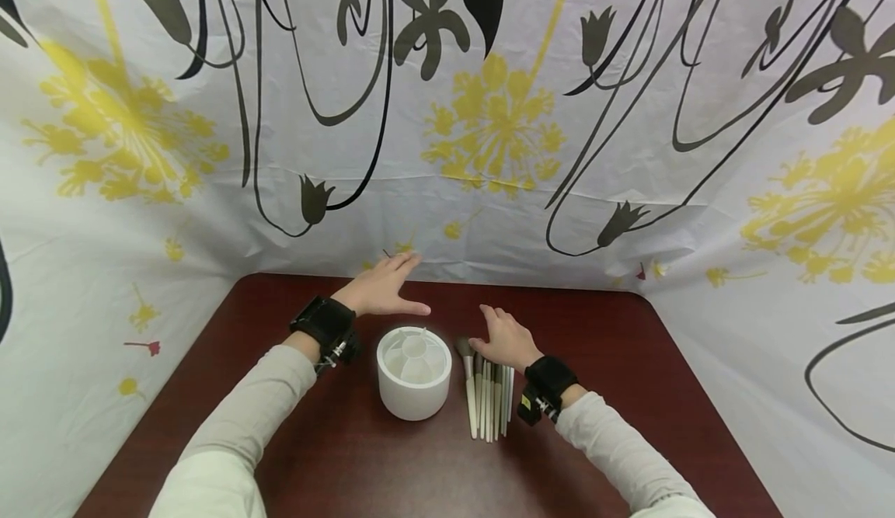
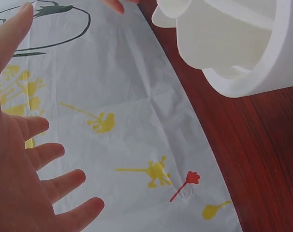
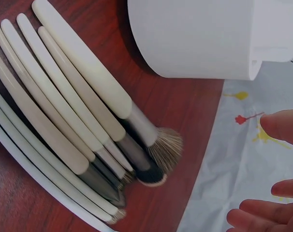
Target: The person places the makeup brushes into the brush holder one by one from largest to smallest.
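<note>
A round white brush holder (image 1: 414, 400) with divided compartments stands upright on the dark red table. To its right, several makeup brushes (image 1: 485, 409) with pale handles lie side by side, bristles toward the far edge. My left hand (image 1: 381, 285) is held beyond the holder on its left, fingers spread and nothing in it. In the left wrist view its fingers (image 2: 54, 154) are apart from the holder (image 2: 262, 77). Over the bristle end of the brushes is my right hand (image 1: 506, 339), fingers extended and holding nothing. The right wrist view shows the brush heads (image 3: 161, 150) away from its fingers (image 3: 267, 212).
The table (image 1: 336, 456) has a dark red wood-grain top with rounded far corners. A white cloth (image 1: 489, 231) with yellow and grey flower prints hangs behind it and along both sides. Each wrist carries a black strapped camera.
</note>
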Demonstrator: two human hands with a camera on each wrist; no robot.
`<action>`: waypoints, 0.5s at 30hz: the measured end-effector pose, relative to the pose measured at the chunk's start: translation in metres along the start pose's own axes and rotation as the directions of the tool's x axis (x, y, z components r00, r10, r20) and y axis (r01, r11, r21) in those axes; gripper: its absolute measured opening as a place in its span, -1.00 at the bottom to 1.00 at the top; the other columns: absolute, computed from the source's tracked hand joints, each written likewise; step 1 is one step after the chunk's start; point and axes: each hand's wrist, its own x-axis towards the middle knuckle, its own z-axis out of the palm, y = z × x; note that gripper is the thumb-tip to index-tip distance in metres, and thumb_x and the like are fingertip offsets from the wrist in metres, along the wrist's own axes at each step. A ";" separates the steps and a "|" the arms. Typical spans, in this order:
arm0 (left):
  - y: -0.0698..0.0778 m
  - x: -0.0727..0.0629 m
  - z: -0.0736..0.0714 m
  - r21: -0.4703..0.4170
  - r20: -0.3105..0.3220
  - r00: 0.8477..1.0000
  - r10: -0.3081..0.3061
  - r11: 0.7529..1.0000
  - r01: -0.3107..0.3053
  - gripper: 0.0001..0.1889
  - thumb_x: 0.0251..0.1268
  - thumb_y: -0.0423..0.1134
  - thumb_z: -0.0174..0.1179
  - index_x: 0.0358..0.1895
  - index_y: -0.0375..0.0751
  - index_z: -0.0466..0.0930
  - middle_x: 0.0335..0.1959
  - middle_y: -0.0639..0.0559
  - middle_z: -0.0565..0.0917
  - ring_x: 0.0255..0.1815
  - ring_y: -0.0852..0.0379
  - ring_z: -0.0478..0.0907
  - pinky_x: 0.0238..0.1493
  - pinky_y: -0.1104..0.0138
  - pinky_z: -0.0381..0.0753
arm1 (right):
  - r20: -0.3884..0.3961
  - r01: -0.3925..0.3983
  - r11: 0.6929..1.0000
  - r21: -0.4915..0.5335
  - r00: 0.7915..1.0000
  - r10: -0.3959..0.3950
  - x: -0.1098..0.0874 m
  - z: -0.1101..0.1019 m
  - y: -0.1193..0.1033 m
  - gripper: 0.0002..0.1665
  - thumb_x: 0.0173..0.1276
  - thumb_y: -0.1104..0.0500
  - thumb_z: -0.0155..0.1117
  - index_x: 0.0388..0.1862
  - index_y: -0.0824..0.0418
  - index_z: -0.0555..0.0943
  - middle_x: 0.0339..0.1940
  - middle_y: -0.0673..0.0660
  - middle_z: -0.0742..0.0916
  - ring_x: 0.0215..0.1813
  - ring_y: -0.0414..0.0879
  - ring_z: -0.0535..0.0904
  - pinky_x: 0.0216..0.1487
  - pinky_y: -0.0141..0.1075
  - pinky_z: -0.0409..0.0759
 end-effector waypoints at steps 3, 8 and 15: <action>0.001 -0.001 0.002 0.014 0.000 1.000 0.016 1.000 -0.016 0.02 -0.04 0.40 0.07 0.43 -0.06 -0.10 0.43 -0.12 -0.03 0.39 -0.23 -0.05 0.20 -0.13 0.16 | 0.004 -0.003 1.000 -0.002 1.000 0.003 0.000 0.004 -0.002 -0.17 0.16 -0.07 0.26 0.30 0.30 0.24 0.11 0.29 0.50 0.07 0.12 0.47 -0.25 -0.09 0.55; 0.004 -0.005 0.004 0.016 0.004 1.000 0.029 0.999 -0.029 0.03 -0.05 0.40 0.08 0.43 -0.07 -0.09 0.43 -0.12 -0.01 0.36 -0.25 0.00 0.22 -0.12 0.12 | 0.007 -0.013 1.000 0.020 1.000 0.013 0.000 0.010 -0.005 -0.18 0.14 -0.04 0.28 0.28 0.32 0.25 0.11 0.31 0.50 0.06 0.12 0.48 -0.20 -0.07 0.54; 0.005 -0.008 0.009 0.021 0.023 0.999 0.024 0.999 -0.025 0.05 -0.09 0.44 0.06 0.43 -0.04 -0.09 0.44 -0.10 -0.03 0.37 -0.26 -0.02 0.20 -0.15 0.13 | 0.040 -0.030 0.998 0.049 0.999 0.028 -0.001 0.018 -0.006 -0.20 0.15 0.00 0.29 0.28 0.33 0.25 0.10 0.31 0.49 0.01 0.10 0.51 -0.16 -0.09 0.53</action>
